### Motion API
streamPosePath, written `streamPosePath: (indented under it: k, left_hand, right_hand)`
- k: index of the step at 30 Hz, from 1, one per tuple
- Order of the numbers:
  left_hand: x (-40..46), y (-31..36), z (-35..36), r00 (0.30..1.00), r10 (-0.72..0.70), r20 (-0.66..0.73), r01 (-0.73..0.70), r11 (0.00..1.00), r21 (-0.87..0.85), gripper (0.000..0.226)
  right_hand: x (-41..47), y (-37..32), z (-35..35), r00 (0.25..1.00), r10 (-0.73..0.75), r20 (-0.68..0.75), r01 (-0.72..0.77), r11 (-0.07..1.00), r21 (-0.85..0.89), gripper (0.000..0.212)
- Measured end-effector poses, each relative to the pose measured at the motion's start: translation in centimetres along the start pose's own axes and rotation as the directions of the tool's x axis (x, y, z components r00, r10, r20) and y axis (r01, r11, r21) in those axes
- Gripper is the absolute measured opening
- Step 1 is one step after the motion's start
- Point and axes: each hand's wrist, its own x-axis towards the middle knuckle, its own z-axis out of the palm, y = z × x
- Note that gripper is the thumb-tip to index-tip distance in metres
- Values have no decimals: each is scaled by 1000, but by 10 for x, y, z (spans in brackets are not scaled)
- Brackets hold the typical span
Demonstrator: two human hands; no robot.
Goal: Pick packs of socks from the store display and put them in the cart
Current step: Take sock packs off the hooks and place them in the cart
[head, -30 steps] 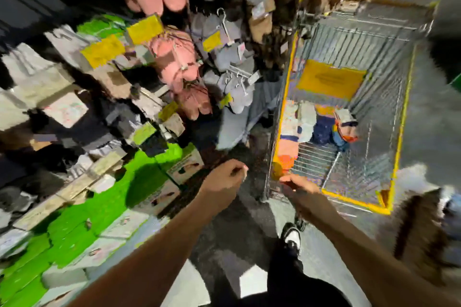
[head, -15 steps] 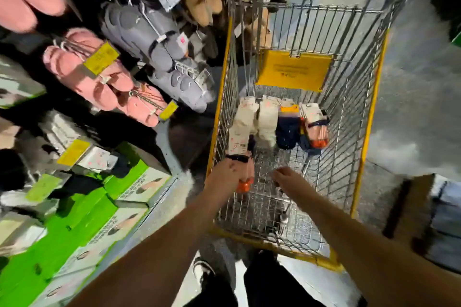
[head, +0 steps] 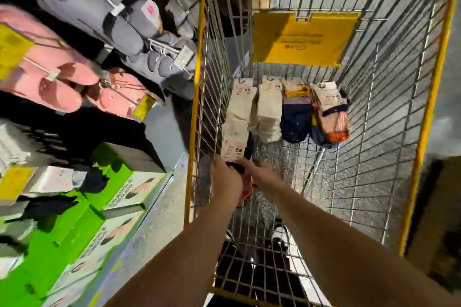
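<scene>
- Step in hand, as I judge it: placing a sock pack (head: pixel 235 137) in the cart (head: pixel 434 97).
- Left hand (head: pixel 225 179) and right hand (head: pixel 254 172) meet low inside the cart, at 6 o'clock from the packs (head: pixel 296 109) lying on its floor.
- Fingers of both curl round the pack's lower end, though the right's grip is partly hidden.
- Next: let go so it lies at 9 o'clock of the row, then reach for the display (head: pixel 82 97).

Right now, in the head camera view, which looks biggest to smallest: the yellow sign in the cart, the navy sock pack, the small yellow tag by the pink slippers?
1. yellow sign
2. navy sock pack
3. yellow tag

This is apparent size only; distance from the camera differs.
</scene>
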Motion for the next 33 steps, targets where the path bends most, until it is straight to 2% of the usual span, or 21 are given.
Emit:
streamPosePath:
  k: [1, 3, 5, 8, 11, 12, 14, 16, 18, 20, 23, 25, 27, 30, 31, 33]
  left_hand:
    - [4, -2, 4, 1000, -14, -20, 14, 1000, -12, 40]
    - [6, -3, 9, 999, -30, -43, 30, 999, -13, 42]
    - [7, -5, 11, 998, -31, -50, 29, 999, -27, 45]
    - [10, -10, 14, 998, -23, -63, 19, 998, -60, 46]
    - [11, -14, 14, 998, -14, -68, 9, 998, -62, 39]
    - [12, -14, 13, 998, -12, -65, 8, 997, -70, 36]
    - [13, -16, 12, 999, -12, -43, 9, 997, -81, 34]
    - [16, -17, 12, 1000, -24, -13, 23, 996, -86, 37]
    - [18, -17, 12, 999, -22, 29, 24, 996, -81, 44]
    - [19, -17, 12, 994, -32, 101, 48, 987, -155, 58]
    - [10, -16, 6, 964, -50, 261, 145, 922, -359, 74]
    - [1, -14, 0, 939, -36, 342, 189, 885, -426, 89]
    - [-10, -10, -8, 905, -28, 424, 274, 800, -534, 98]
    - [-37, 10, -34, 857, 79, 509, 310, 711, -632, 104]
    - [-43, 14, -40, 834, 111, 541, 331, 683, -651, 106]
    - [-63, 23, -56, 793, 185, 581, 377, 600, -706, 104]
  right_hand:
    - [9, 4, 2, 1000, -3, -5, 3, 1000, 24, 101]
    - [25, 11, 5, 1000, -8, -12, 9, 996, 85, 76]
    - [25, 9, 9, 1000, 6, -23, -3, 990, 143, 72]
    - [37, 14, 11, 1000, 1, 8, -3, 976, 217, 92]
    - [49, 22, 15, 1000, 2, -21, 3, 964, 267, 113]
    - [46, 21, 16, 1000, 2, -18, 3, 957, 290, 107]
    - [40, 17, 17, 1000, 12, -17, -6, 937, 349, 78]
    - [38, 17, 15, 1000, 9, -19, -1, 928, 374, 61]
    - [35, 18, 11, 999, -22, -23, 29, 929, 370, 59]
    - [26, 18, 4, 997, -80, -9, 78, 932, 353, 61]
    - [4, 18, -9, 990, -141, 3, 133, 941, 312, 50]
    - [-13, 15, -21, 986, -164, -22, 163, 941, 295, 51]
    - [-37, 6, -30, 978, -204, -35, 207, 946, 250, 54]
    - [-84, -14, -40, 961, -276, -25, 275, 939, 205, 28]
    - [-98, -21, -43, 954, -299, -10, 295, 936, 193, 26]
    - [-131, -37, -46, 935, -355, 23, 345, 921, 179, 33]
